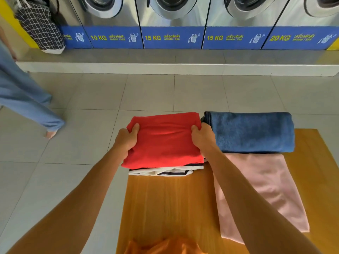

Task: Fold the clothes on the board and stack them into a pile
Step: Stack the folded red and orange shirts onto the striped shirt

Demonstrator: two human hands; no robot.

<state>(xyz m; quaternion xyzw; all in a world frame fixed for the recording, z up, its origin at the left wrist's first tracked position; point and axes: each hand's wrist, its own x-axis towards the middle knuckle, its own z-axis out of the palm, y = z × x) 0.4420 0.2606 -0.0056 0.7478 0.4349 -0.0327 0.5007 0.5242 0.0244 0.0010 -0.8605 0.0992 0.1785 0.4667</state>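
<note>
A folded red garment (pixel 165 140) lies on top of a folded white garment with dark stripes (pixel 165 171) at the far left end of the wooden board (pixel 168 202). My left hand (pixel 126 140) grips the red garment's left edge. My right hand (pixel 203 138) grips its right edge. To the right a folded blue towel (pixel 251 132) rests on the far end of a flat pink cloth (pixel 264 187), which my right forearm partly covers. An orange cloth (pixel 165 245) shows at the near edge of the board.
Tiled floor (pixel 82 143) surrounds the board. A row of washing machines (pixel 172 19) stands on a raised step at the back. A person in blue trousers (pixel 23 99) walks at the left. A checked bag (pixel 40 26) hangs at the far left.
</note>
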